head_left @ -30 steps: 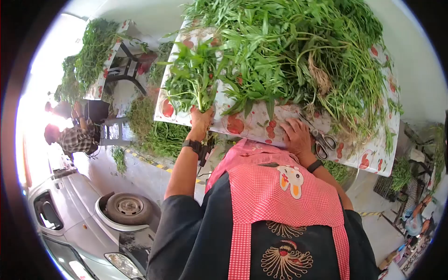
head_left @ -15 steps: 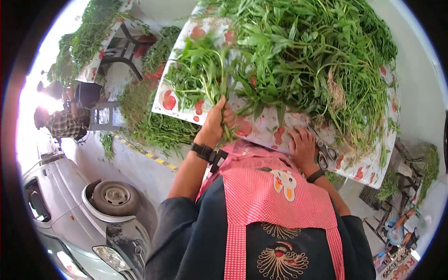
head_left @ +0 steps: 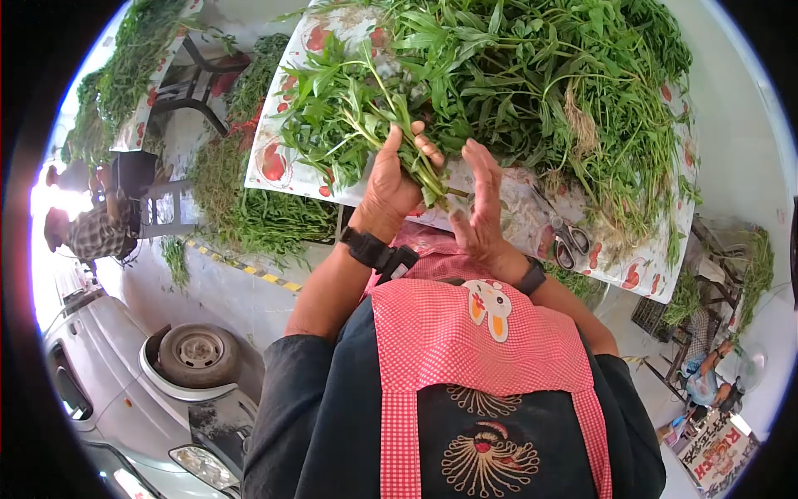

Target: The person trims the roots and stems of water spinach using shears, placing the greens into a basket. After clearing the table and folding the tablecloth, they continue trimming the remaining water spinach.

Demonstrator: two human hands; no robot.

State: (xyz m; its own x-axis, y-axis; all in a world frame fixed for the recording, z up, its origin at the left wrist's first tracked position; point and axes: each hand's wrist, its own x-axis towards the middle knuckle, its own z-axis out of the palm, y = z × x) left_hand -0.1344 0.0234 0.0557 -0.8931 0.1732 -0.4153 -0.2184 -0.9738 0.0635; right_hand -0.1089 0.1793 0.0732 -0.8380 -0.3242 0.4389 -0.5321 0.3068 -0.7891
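My left hand (head_left: 397, 176) is wrapped round the stems of a bunch of leafy greens (head_left: 353, 104), held over the near edge of the table. The leaves fan out to the upper left, and the cut stem ends point down to the right. My right hand (head_left: 480, 208) is open beside those stem ends, fingers stretched upward and palm turned to them. A pair of scissors (head_left: 570, 243) with dark handles lies on the table right of it. Beyond both hands spreads a large heap of greens (head_left: 532, 75), with a tuft of pale roots (head_left: 580, 121) showing.
A fruit-patterned tablecloth (head_left: 270, 158) covers the table. More greens (head_left: 274, 212) lie low at its left, near a yellow-black floor strip (head_left: 241, 264). A silver vehicle (head_left: 125, 349) stands at lower left. Other people (head_left: 96, 224) are at far left and lower right.
My right hand has lifted from the table by the scissors and moved left to the bunch's stem ends. My left hand has tilted the bunch, its stem ends swinging right.
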